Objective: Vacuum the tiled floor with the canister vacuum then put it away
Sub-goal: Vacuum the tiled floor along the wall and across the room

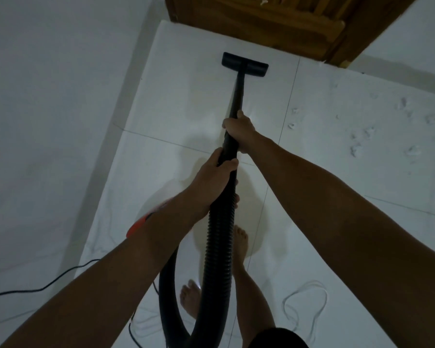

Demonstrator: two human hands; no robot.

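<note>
A black vacuum wand (238,96) runs forward from my hands to its flat floor nozzle (244,64), which rests on the white tiled floor (176,96) near a wooden door. My right hand (239,130) grips the wand higher up. My left hand (215,177) grips it lower, where the ribbed black hose (217,247) begins. The hose loops down past my bare feet. An orange and white part of the canister (146,219) shows behind my left forearm, mostly hidden.
A white wall (48,121) runs along the left. A brown wooden door (286,21) stands ahead. White debris bits (362,136) lie scattered on the tiles to the right. A black power cord (48,285) trails at the lower left, and a white cord (307,305) loops at the lower right.
</note>
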